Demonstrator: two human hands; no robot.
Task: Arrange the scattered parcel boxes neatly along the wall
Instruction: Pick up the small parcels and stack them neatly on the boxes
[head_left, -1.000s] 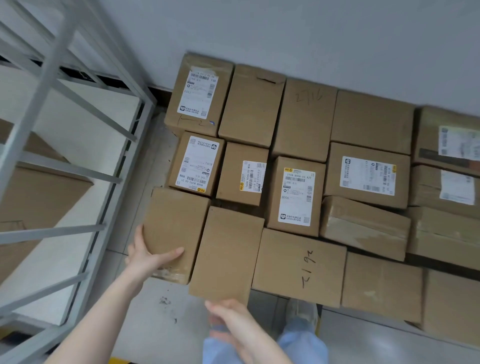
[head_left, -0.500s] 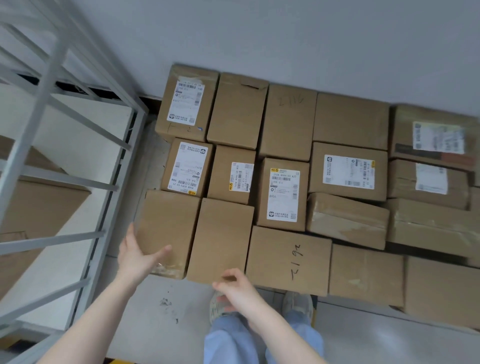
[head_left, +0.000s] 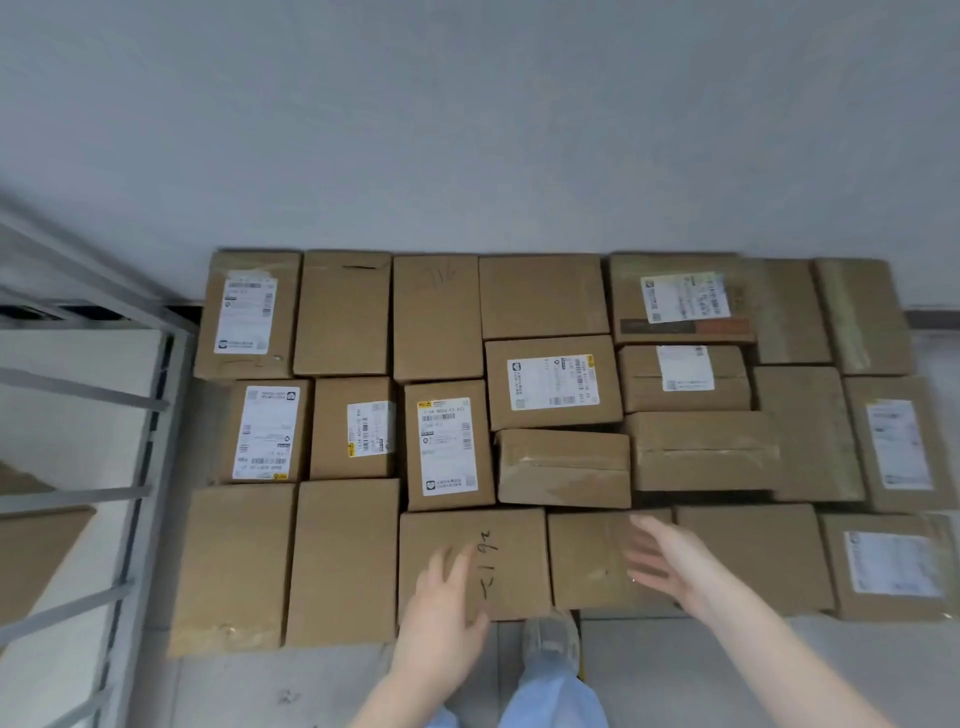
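Several brown cardboard parcel boxes lie packed in rows on the floor against the grey wall (head_left: 467, 130). In the front row, a box with handwritten marks (head_left: 514, 540) lies at the middle. My left hand (head_left: 447, 597) rests flat on it with fingers straight. Beside it on the right lies a plain box (head_left: 587, 561), and my right hand (head_left: 665, 566) hovers over it, fingers spread and blurred. Neither hand holds anything. Two plain boxes (head_left: 234, 566) fill the front row's left end.
A grey metal shelf frame (head_left: 104, 467) stands at the left, close to the leftmost boxes. My shoe (head_left: 550, 639) and trouser leg stand on the pale floor (head_left: 701, 675) right in front of the front row. More labelled boxes reach the right edge (head_left: 898, 447).
The view has swung to the right. My left hand left the front-left box and now lies on the marked box. My right hand rose from near my leg to the plain box.
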